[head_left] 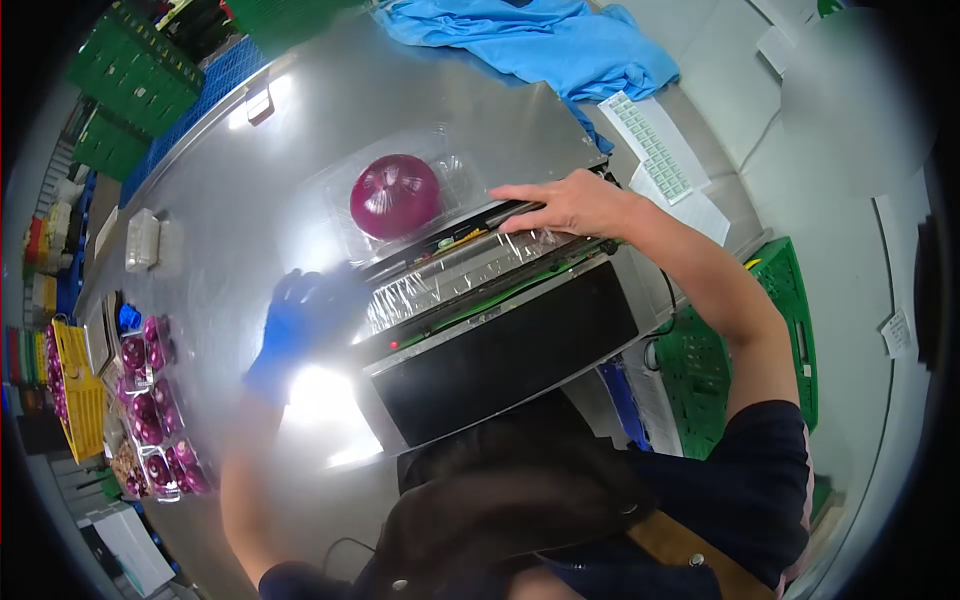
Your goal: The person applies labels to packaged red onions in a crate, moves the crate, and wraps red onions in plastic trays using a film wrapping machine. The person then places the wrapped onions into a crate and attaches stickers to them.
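My left hand [310,315], in a blue glove, is smeared by motion at the left end of a film wrapping machine [510,350]. I cannot make out its fingers or whether it holds anything. At the machine's right end lies my bare right hand [575,205], its fingers stretched out and apart over the black bar. Clear film [440,285] runs wrinkled along the slot between the bars. Just behind the machine sits a round purple vegetable [395,197] on spread clear film; neither hand touches it.
Packs of red onions [148,415] stand at the left edge of the steel table [240,210], near a small clear tray [143,240]. Blue sheeting [540,45] and a sheet of labels [650,145] lie at the back right. Green crates [785,330] stand beside the table.
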Demonstrator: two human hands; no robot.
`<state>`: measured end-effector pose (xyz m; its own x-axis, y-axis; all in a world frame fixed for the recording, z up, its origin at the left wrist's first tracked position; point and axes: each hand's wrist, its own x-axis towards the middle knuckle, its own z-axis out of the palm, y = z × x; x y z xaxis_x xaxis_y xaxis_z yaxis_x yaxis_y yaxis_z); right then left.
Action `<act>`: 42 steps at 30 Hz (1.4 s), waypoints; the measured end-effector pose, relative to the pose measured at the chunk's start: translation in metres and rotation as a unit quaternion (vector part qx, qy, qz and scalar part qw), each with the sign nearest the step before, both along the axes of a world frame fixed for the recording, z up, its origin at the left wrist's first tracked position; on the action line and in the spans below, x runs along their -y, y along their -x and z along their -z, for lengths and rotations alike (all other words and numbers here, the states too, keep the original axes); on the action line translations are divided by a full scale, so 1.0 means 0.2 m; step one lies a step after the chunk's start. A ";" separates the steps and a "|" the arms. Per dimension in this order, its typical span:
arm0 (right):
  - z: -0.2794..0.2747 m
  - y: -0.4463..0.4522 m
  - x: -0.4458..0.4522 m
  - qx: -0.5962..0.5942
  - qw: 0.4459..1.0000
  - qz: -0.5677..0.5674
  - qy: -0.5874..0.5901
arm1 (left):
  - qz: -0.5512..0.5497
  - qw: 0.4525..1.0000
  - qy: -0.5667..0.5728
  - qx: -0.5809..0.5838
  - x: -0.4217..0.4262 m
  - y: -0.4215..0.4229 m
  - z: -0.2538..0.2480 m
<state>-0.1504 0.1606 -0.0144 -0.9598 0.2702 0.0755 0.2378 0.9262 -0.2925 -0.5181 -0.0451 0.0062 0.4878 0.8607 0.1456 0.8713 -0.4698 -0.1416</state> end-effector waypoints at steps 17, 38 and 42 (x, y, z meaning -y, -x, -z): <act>0.08 0.61 -0.40 -0.159 0.962 0.220 0.011 | -0.318 0.830 -0.060 0.455 -0.56 0.12 0.11; 0.14 0.08 0.75 -0.096 0.879 0.349 0.309 | -0.370 0.783 0.127 0.483 0.41 -0.48 0.33; 0.17 0.00 0.69 -0.138 0.911 0.352 0.167 | -0.393 0.759 0.040 0.517 0.46 -0.48 0.31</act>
<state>-0.1509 0.0233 -0.0478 -0.4979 0.8628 0.0874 0.6127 0.4213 -0.6686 -0.4227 -0.1363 -0.0563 -0.5204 0.8533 0.0334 0.5129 0.2810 0.8112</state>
